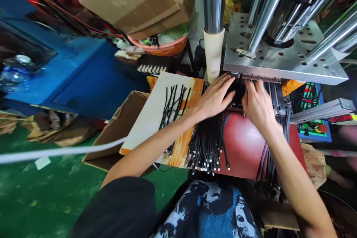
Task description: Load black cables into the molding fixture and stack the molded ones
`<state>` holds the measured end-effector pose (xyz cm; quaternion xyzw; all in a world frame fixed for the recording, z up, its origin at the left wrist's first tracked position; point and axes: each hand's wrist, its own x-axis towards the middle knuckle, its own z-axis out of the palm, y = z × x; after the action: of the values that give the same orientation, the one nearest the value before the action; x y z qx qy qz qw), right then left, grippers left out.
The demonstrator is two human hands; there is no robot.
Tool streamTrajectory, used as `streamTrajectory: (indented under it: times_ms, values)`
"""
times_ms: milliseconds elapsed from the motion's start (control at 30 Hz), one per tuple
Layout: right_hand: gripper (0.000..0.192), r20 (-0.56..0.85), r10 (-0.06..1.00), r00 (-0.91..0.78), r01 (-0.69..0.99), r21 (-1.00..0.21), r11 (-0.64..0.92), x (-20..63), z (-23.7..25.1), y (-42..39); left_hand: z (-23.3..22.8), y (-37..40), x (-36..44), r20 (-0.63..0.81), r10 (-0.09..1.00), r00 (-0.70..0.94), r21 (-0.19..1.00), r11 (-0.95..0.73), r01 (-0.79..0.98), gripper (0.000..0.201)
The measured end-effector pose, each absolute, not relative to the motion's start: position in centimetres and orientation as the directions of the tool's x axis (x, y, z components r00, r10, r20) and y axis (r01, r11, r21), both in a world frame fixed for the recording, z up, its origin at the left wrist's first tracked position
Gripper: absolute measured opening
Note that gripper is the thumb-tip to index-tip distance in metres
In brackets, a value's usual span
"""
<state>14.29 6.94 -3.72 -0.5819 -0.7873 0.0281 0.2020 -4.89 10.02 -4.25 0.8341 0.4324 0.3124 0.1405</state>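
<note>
Both hands flat, grips released, on black mould tray (237, 95) under steel press plate (279, 59): left hand (216, 96) nearer black cable bundle (208, 145), long axis twd body; right hand (258, 106) alongside.

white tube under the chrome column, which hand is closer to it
Left. The left hand lies just below and right of the white tube, fingertips near its base. The right hand is farther right.
</note>
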Motion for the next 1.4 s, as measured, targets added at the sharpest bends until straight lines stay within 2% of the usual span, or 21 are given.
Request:
streamTrajectory:
  times_ms: [67,133,167,200,267,300,367,433,500,567,633,700,767,833,900,1000,1067,1133,1200,1300,1400]
  values:
    - [0.019,0.138,0.948,-0.288,0.881,-0.350,0.319,13.7,-5.9,-1.2,-3.5,2.9,-7.4,0.293,0.904,0.312,0.701,-0.425,0.573,0.033]
    - [0.012,-0.031,0.955,-0.294,0.908,-0.322,0.269,13.1,-8.3,-8.1,-3.0,-4.0,-9.7,-0.069,0.934,0.351,0.877,-0.111,0.468,0.026]
    - [0.014,-0.087,0.960,-0.267,0.923,-0.311,0.228,12.9,-9.2,-10.5,-3.0,-6.9,-10.5,-0.268,0.867,0.421,0.909,0.083,0.407,0.029]
    - [0.015,-0.133,0.959,-0.252,0.924,-0.327,0.198,13.0,-9.8,-12.3,-3.2,-9.3,-11.0,-0.414,0.758,0.505,0.901,0.263,0.344,0.032]
    - [0.017,-0.207,0.944,-0.258,0.881,-0.452,0.142,14.1,-9.6,-14.0,-4.3,-12.6,-10.7,-0.531,0.577,0.621,0.817,0.543,0.194,0.051]
    - [0.017,-0.253,0.921,-0.297,0.829,-0.547,0.117,15.0,-8.9,-14.4,-5.2,-13.6,-9.8,-0.535,0.546,0.645,0.765,0.637,0.095,0.062]
    - [0.017,-0.361,0.832,-0.420,0.713,-0.699,0.056,17.4,-7.3,-14.8,-7.1,-14.7,-7.0,-0.525,0.601,0.602,0.664,0.733,-0.152,0.066]
    - [0.024,-0.455,0.773,-0.443,0.715,-0.699,-0.002,19.5,-6.3,-15.5,-8.8,-14.7,-3.8,-0.529,0.701,0.479,0.597,0.708,-0.377,0.050]
    - [0.036,-0.482,0.842,-0.242,0.865,-0.500,-0.037,20.8,-6.6,-16.2,-9.7,-14.2,-1.4,-0.514,0.746,0.422,0.614,0.664,-0.426,0.041]
    - [0.037,-0.378,0.925,0.020,0.973,-0.204,-0.104,21.2,-7.8,-16.6,-9.9,-13.5,-0.2,-0.485,0.757,0.439,0.700,0.636,-0.324,0.043]
    - [0.030,-0.286,0.952,0.108,0.990,-0.052,-0.128,20.9,-8.8,-16.4,-9.9,-12.8,0.0,-0.470,0.749,0.467,0.784,0.597,-0.168,0.051]
    - [0.026,-0.258,0.964,0.063,0.984,-0.144,-0.103,20.5,-8.6,-16.2,-10.0,-12.1,0.0,-0.475,0.734,0.485,0.819,0.571,-0.062,0.058]
    - [0.028,-0.284,0.956,-0.069,0.908,-0.414,-0.057,20.2,-7.4,-16.3,-9.9,-11.3,0.1,-0.493,0.700,0.517,0.786,0.613,-0.081,0.061]
    - [0.033,-0.339,0.902,-0.266,0.749,-0.662,-0.028,20.3,-5.7,-16.9,-9.5,-10.6,0.2,-0.509,0.643,0.572,0.672,0.712,-0.202,0.059]
    - [0.036,-0.390,0.824,-0.410,0.627,-0.777,-0.056,21.0,-4.6,-17.5,-8.6,-10.1,0.1,-0.493,0.602,0.628,0.557,0.773,-0.303,0.054]
    - [0.024,-0.434,0.785,-0.441,0.488,-0.851,-0.196,22.0,-4.1,-17.2,-6.8,-10.2,-0.4,-0.419,0.586,0.694,0.629,0.738,-0.244,0.047]
    - [0.037,-0.394,0.828,-0.400,0.308,-0.908,-0.284,21.7,-4.4,-15.8,-5.9,-10.7,-0.9,-0.405,0.556,0.726,0.739,0.667,-0.098,0.046]
    - [0.038,-0.327,0.913,-0.245,0.166,-0.942,-0.292,20.3,-4.8,-14.0,-5.4,-11.2,-1.5,-0.436,0.540,0.720,0.814,0.577,0.061,0.043]
    - [0.037,-0.267,0.961,-0.077,0.142,-0.957,-0.254,18.5,-5.2,-12.5,-5.1,-11.0,-1.9,-0.457,0.561,0.691,0.862,0.470,0.188,0.036]
    - [0.042,-0.158,0.987,-0.031,0.224,-0.963,-0.147,16.5,-5.6,-11.6,-4.4,-8.8,-2.1,-0.375,0.723,0.580,0.927,0.299,0.226,0.032]
    - [0.038,-0.065,0.994,-0.087,0.308,-0.951,-0.035,16.3,-5.9,-11.9,-3.0,-5.1,-1.8,-0.141,0.878,0.457,0.987,0.089,0.133,0.042]
